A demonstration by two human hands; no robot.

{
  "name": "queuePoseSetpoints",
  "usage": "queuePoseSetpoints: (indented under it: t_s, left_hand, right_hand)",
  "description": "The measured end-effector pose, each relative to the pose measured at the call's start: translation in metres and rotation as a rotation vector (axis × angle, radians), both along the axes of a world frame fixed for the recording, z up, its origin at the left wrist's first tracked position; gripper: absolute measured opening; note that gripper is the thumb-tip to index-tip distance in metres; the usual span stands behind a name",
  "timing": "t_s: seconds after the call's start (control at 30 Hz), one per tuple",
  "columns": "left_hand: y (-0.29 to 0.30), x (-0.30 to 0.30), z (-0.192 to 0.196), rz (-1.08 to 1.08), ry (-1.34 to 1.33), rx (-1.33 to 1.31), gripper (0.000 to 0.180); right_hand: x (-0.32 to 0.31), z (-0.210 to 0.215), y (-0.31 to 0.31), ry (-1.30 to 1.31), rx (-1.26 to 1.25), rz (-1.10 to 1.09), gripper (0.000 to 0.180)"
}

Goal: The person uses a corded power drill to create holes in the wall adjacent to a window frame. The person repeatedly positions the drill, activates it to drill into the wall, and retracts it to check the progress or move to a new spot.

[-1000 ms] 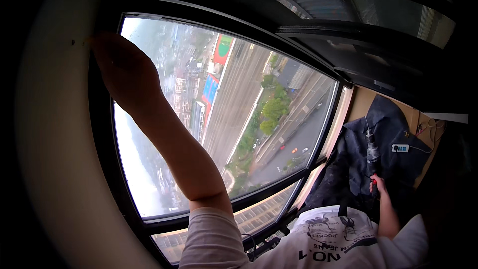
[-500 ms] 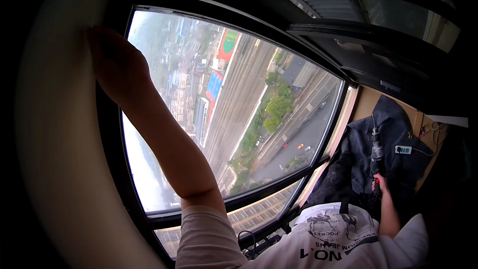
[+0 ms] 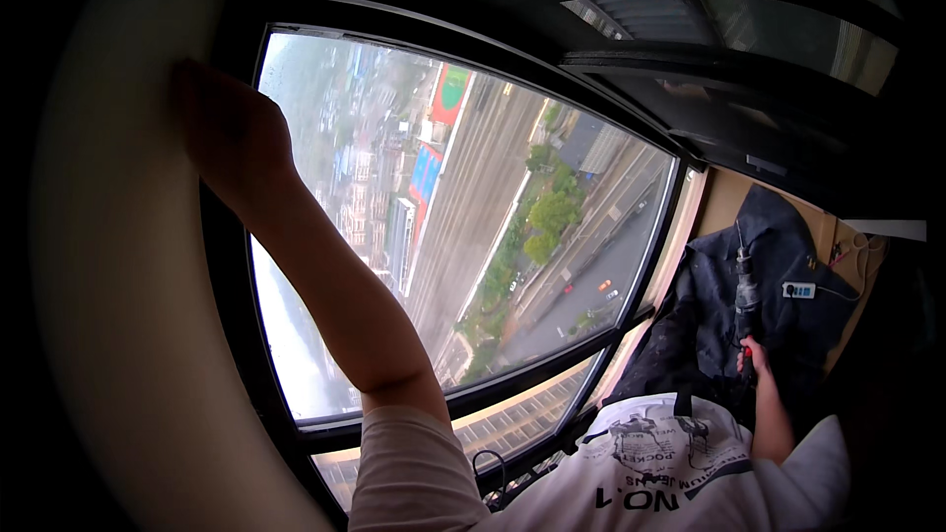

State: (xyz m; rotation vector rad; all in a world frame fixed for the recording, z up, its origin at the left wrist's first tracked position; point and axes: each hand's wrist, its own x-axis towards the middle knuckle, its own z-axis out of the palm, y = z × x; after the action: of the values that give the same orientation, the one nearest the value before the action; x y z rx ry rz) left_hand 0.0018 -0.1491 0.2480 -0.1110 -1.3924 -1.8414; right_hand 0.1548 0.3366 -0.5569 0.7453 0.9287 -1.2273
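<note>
My left hand (image 3: 234, 133) is raised at the far left, its fingers curled closed against the pale curved surface (image 3: 108, 266). Shadow hides the fingertips and anything they may hold. Low on the right, my right hand (image 3: 754, 355) is wrapped round the handle of a dark power drill (image 3: 748, 300). A long thin bit (image 3: 741, 236) runs from its front, pointing away from me. The drill lies over dark cloth (image 3: 714, 281), well apart from the left hand.
A large black-framed window (image 3: 473, 207) fills the middle, with tracks, trees and a road far below. Beside the drill is a white power strip (image 3: 798, 290) with a cable (image 3: 862, 271). Dark framed panes (image 3: 729, 20) stand at upper right.
The view has shifted slightly, so the window sits a little lower and further right. My left hand keeps its place at the pale surface, and my right hand still grips the drill.
</note>
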Motion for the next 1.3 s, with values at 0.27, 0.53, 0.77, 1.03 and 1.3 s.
queuePoseSetpoints:
  t_s: [0.27,0.53,0.77,1.03,1.3]
  left_hand:
    - [0.010,-0.020,-0.023,0.855,-0.044,-0.792,0.028]
    - [0.008,-0.027,-0.020,0.493,0.083,-0.359,0.027]
    - [0.031,0.015,0.027,-0.177,-0.158,0.296,0.029]
    - [0.056,-0.010,0.029,-0.121,-0.037,0.873,0.014]
    - [0.028,-0.004,0.035,-0.089,0.006,0.782,0.022]
  right_hand:
    - [-0.002,0.006,0.001,-0.070,0.014,-0.068,0.026]
    - [-0.003,0.003,0.001,-0.123,0.013,-0.087,0.027]
    - [0.000,0.005,-0.016,-0.062,-0.038,-0.001,0.029]
    - [-0.010,0.027,-0.008,-0.046,0.074,-0.089,0.031]
    - [-0.008,0.055,-0.024,-0.011,0.081,-0.176,0.035]
